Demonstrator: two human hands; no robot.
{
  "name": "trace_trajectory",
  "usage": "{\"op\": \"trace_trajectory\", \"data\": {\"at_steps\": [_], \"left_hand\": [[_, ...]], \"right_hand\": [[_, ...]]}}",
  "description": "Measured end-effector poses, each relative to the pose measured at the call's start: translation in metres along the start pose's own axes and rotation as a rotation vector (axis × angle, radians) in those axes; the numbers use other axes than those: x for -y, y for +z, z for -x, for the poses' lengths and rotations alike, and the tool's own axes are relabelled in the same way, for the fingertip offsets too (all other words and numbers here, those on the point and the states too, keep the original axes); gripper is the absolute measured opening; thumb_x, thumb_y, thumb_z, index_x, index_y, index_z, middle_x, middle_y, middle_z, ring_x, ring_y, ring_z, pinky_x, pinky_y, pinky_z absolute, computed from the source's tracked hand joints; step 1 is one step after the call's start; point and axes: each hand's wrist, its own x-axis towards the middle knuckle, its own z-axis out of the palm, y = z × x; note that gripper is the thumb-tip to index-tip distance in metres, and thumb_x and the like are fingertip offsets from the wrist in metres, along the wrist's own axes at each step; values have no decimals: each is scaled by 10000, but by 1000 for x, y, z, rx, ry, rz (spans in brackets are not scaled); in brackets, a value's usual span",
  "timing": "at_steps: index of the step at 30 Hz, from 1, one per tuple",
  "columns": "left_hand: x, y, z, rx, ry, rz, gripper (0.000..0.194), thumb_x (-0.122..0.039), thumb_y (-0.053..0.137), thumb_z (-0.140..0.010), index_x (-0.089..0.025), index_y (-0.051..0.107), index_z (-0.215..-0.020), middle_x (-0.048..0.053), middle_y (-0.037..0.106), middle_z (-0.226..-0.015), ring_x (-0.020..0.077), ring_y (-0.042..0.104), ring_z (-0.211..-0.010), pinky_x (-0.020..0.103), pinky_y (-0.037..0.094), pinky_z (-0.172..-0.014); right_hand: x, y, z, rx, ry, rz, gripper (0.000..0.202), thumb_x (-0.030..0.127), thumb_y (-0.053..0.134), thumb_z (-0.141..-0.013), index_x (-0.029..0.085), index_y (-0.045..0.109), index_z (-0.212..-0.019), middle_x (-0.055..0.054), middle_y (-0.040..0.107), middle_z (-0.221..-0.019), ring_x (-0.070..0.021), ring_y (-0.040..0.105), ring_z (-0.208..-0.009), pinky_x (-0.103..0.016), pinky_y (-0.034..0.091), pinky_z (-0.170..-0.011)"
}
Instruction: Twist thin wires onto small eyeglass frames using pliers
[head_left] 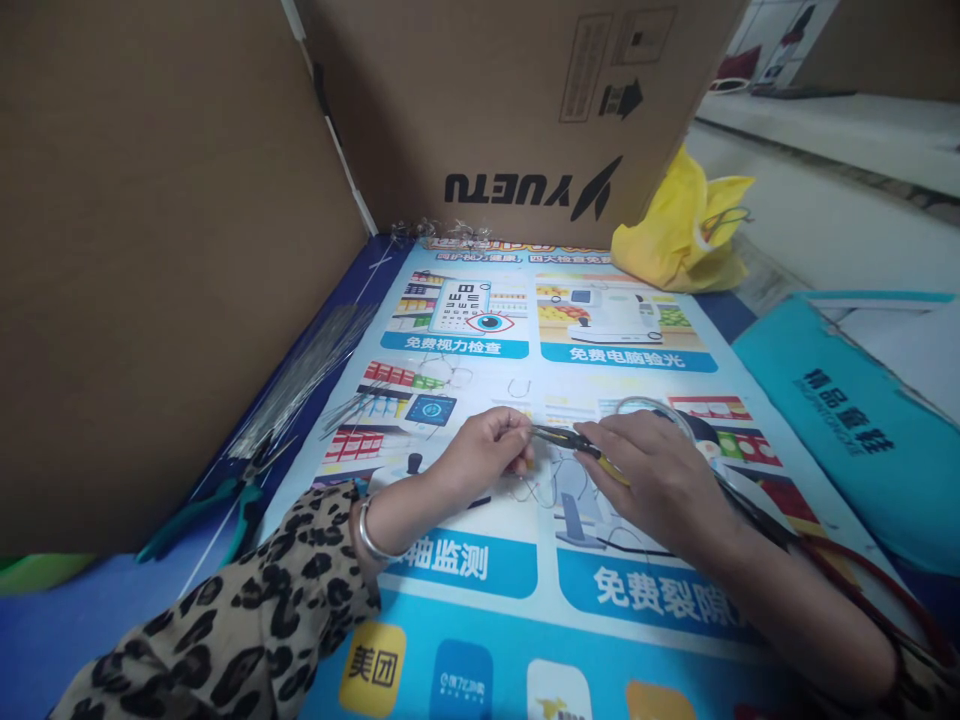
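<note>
My left hand (491, 445) is closed in a pinch on a thin metal wire, most of it hidden by the fingers. Wrapped around a pair of needle-nose pliers (564, 438) with dark jaws and a yellow-and-black handle, my right hand (637, 470) points their tips at the left fingertips. The tips meet the wire there; whether the jaws are closed on it I cannot tell. Thin bent wire (546, 490) shows just below, between the hands. A small U-shaped wire piece (519, 388) lies on the printed poster sheet (465, 622) beyond them.
To the left lie a bundle of straight wires (304, 375) and green-handled pliers (241, 510). Cardboard panels (517, 110) rise at the back and left, with small wire pieces (457, 235) at their foot. A yellow bag (675, 235) and a teal box (855, 420) stand right.
</note>
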Motion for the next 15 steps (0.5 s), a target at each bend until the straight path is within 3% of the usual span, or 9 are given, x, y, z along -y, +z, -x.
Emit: {"op": "trace_trajectory", "data": {"at_steps": [15], "left_hand": [[-2, 0, 1, 28, -18, 6, 138, -285, 527, -814, -154, 489, -787, -32, 545, -644, 45, 476, -497, 194, 374, -521]], "right_hand": [[-10, -9, -1, -2, -168, 142, 231, 161, 566, -820, 113, 631, -1037, -82, 660, -860, -203, 530, -781, -343, 395, -714]]}}
